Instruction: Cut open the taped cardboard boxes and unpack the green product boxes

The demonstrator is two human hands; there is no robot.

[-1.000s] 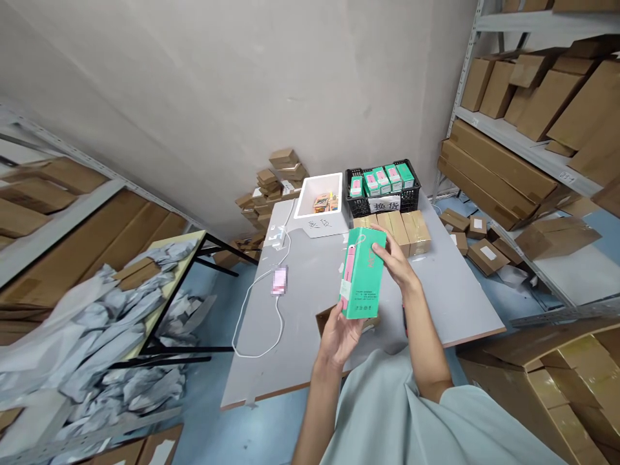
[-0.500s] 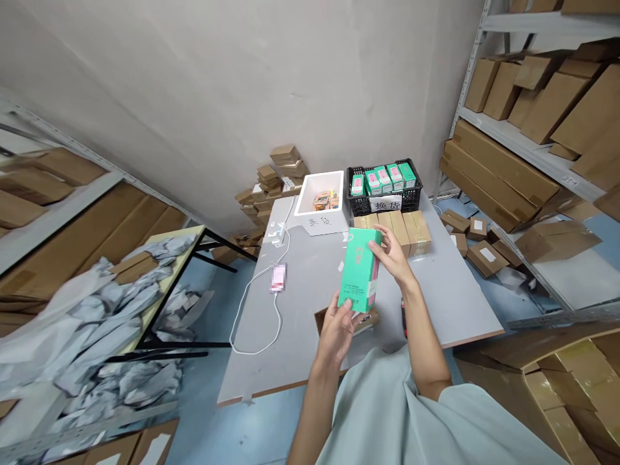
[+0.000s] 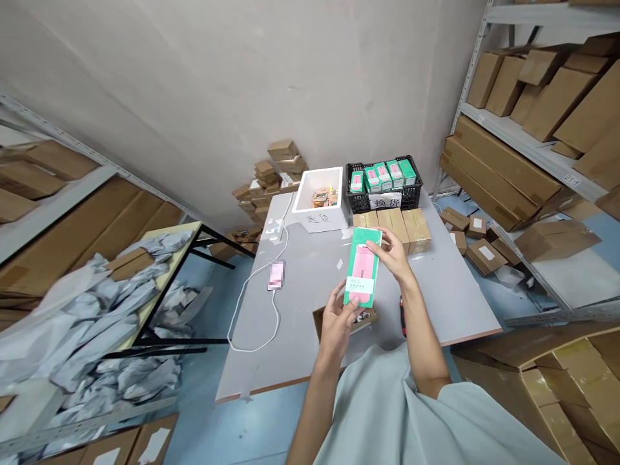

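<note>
Both hands grip a green product box (image 3: 362, 266) with a pink pictured item on its face, tilted up above the table. My left hand (image 3: 338, 316) closes on its lower left corner, thumb on the front. At the upper right edge, my right hand (image 3: 391, 253) holds it with the thumb across the face. Below the box lies an opened cardboard carton (image 3: 320, 321), partly hidden by my left hand and the box. Beside my right forearm sits a red and black object (image 3: 402, 318), mostly covered.
On the grey table (image 3: 300, 336) stand a white foam box (image 3: 320, 221), a black crate (image 3: 357, 203) of similar green boxes, and several taped cartons (image 3: 417, 230). A phone (image 3: 276, 276) lies on the left with a white cable (image 3: 252, 351). Shelves of cartons (image 3: 557, 97) flank the right.
The green box has been turned in my hands, from its plain printed green side to the face with the pink picture. Both hands keep hold of it.
</note>
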